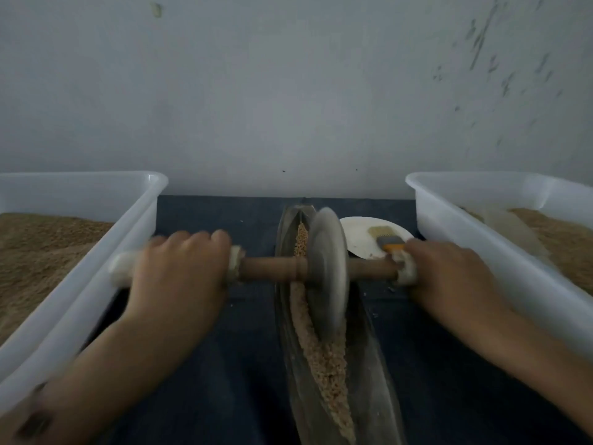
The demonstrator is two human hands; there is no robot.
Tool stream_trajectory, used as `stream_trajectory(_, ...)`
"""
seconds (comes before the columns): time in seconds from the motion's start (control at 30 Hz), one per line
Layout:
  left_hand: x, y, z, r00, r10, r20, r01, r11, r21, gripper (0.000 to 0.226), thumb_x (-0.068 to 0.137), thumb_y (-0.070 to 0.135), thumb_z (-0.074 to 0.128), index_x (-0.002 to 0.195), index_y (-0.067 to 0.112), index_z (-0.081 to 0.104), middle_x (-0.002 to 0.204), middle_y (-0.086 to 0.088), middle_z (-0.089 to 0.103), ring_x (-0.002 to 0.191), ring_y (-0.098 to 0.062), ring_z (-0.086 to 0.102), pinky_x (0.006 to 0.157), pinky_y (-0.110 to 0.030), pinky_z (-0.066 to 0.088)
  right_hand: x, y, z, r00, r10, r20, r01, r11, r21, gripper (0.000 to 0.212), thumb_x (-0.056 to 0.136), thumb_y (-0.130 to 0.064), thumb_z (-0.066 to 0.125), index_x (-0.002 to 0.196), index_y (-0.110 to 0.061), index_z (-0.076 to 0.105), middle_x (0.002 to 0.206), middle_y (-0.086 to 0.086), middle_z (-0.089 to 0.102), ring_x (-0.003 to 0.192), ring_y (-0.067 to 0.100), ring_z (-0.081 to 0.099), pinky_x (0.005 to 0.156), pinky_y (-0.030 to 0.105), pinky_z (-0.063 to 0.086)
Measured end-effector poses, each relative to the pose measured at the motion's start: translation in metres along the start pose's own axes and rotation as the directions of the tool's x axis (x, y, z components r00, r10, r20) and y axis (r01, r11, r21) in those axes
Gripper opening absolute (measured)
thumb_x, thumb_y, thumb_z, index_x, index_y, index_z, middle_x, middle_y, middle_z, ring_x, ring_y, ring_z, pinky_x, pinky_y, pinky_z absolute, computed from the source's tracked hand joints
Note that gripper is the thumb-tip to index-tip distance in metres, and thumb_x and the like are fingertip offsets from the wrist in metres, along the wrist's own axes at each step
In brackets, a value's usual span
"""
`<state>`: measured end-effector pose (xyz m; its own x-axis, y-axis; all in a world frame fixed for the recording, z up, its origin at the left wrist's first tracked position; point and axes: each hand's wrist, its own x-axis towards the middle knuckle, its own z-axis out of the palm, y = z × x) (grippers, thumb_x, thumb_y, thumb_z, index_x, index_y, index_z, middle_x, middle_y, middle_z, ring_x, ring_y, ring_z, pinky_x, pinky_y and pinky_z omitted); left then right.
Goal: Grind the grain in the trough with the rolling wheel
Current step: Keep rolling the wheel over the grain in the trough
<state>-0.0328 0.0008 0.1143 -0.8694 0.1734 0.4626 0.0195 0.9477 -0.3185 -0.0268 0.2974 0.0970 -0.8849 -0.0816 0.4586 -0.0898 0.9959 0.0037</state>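
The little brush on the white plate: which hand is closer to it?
Right. The right hand sits just beside the brush; the left hand is across the wheel.

Two hands are seen: the left hand point(179, 268) at centre left and the right hand point(449, 274) at centre right. Two tubs are counted, one tub point(96, 284) at the left edge and another tub point(481, 252) at the right edge. One wheel point(327, 271), one trough point(288, 348), one plate point(362, 232) and one brush point(386, 240) are shown near centre.
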Motion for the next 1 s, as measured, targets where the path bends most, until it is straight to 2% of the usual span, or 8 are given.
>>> stream_trajectory(0.1, 0.033, 0.005, 0.018, 0.996, -0.068, 0.050, 0.075, 0.988, -0.134, 0.022, 0.086, 0.021, 0.055, 0.084, 0.023, 0.032, 0.096, 0.001, 0.059, 0.086, -0.019, 0.055, 0.070, -0.029, 0.032, 0.045, -0.009, 0.015, 0.991, 0.028, -0.129, -0.046, 0.990, -0.135, 0.016, 0.082, -0.009, 0.056, 0.079, -0.020, 0.044, 0.081, 0.006, 0.061, 0.066, 0.025, 0.046, 0.059, 0.030, 0.025)
stream_trajectory(0.17, 0.047, 0.005, 0.026, 0.984, -0.113, 0.136, 0.139, 0.970, -0.200, 0.019, 0.086, 0.016, 0.054, 0.086, 0.020, 0.036, 0.097, -0.002, 0.059, 0.086, -0.021, 0.055, 0.070, -0.031, 0.034, 0.067, -0.012, 0.021, 0.982, 0.038, -0.187, -0.070, 0.983, -0.169, 0.013, 0.079, -0.005, 0.057, 0.081, -0.015, 0.049, 0.084, 0.010, 0.062, 0.075, 0.030, 0.053, 0.061, 0.031, 0.023)
stream_trajectory(0.27, 0.050, 0.002, 0.032, 0.981, -0.125, 0.150, 0.160, 0.954, -0.252, 0.018, 0.086, 0.015, 0.053, 0.085, 0.020, 0.036, 0.094, -0.002, 0.058, 0.082, -0.022, 0.053, 0.069, -0.031, 0.034, 0.074, -0.011, 0.025, 0.980, 0.010, -0.199, -0.046, 0.983, -0.176, 0.016, 0.073, -0.002, 0.062, 0.081, -0.012, 0.052, 0.083, 0.011, 0.062, 0.078, 0.032, 0.054, 0.061, 0.032, 0.023)
stream_trajectory(0.43, 0.024, 0.003, 0.013, 0.981, -0.060, 0.183, 0.106, 0.962, -0.252, 0.024, 0.086, 0.019, 0.052, 0.074, 0.026, 0.034, 0.078, 0.006, 0.048, 0.072, -0.014, 0.044, 0.069, -0.029, 0.036, 0.042, -0.007, 0.012, 0.979, -0.065, -0.192, 0.030, 0.983, -0.180, 0.030, 0.071, -0.004, 0.065, 0.072, -0.018, 0.039, 0.070, 0.008, 0.059, 0.063, 0.028, 0.046, 0.059, 0.032, 0.021)
stream_trajectory(0.53, -0.003, 0.006, -0.008, 0.979, 0.003, 0.206, 0.051, 0.965, -0.259, 0.029, 0.087, 0.023, 0.052, 0.070, 0.031, 0.030, 0.074, 0.011, 0.044, 0.072, -0.010, 0.048, 0.068, -0.025, 0.037, 0.012, -0.009, -0.006, 0.989, -0.067, -0.133, 0.047, 0.987, -0.152, 0.027, 0.063, -0.004, 0.073, 0.071, -0.016, 0.051, 0.064, 0.007, 0.059, 0.059, 0.030, 0.053, 0.057, 0.031, 0.025)
stream_trajectory(0.63, -0.031, 0.007, -0.029, 0.976, 0.073, 0.204, -0.015, 0.962, -0.273, 0.025, 0.087, 0.032, 0.048, 0.071, 0.033, 0.028, 0.072, 0.013, 0.041, 0.070, -0.005, 0.046, 0.063, -0.023, 0.034, -0.019, -0.019, -0.024, 0.987, -0.105, -0.119, 0.095, 0.992, -0.085, 0.037, 0.047, -0.003, 0.081, 0.069, -0.017, 0.055, 0.055, 0.000, 0.052, 0.049, 0.025, 0.048, 0.052, 0.029, 0.027)
stream_trajectory(0.77, -0.049, 0.013, -0.048, 0.959, 0.158, 0.235, -0.092, 0.959, -0.267, 0.025, 0.084, 0.044, 0.047, 0.073, 0.038, 0.026, 0.076, 0.014, 0.041, 0.066, -0.001, 0.038, 0.054, -0.016, 0.024, -0.038, -0.045, -0.037, 0.961, -0.245, -0.131, 0.240, 0.969, -0.050, 0.064, 0.029, -0.009, 0.083, 0.062, -0.029, 0.032, 0.054, -0.012, 0.027, 0.049, 0.011, 0.026, 0.049, 0.024, 0.022)
stream_trajectory(1.0, -0.020, 0.022, -0.015, 0.994, 0.019, 0.106, 0.012, 0.960, -0.278, 0.034, 0.085, 0.037, 0.050, 0.067, 0.032, 0.022, 0.069, 0.014, 0.036, 0.056, -0.002, 0.027, 0.048, -0.019, 0.013, -0.008, -0.048, -0.009, 0.933, -0.263, -0.247, 0.260, 0.965, -0.048, 0.034, 0.045, -0.007, 0.079, 0.066, -0.016, 0.053, 0.061, 0.003, 0.057, 0.054, 0.025, 0.052, 0.055, 0.030, 0.031)
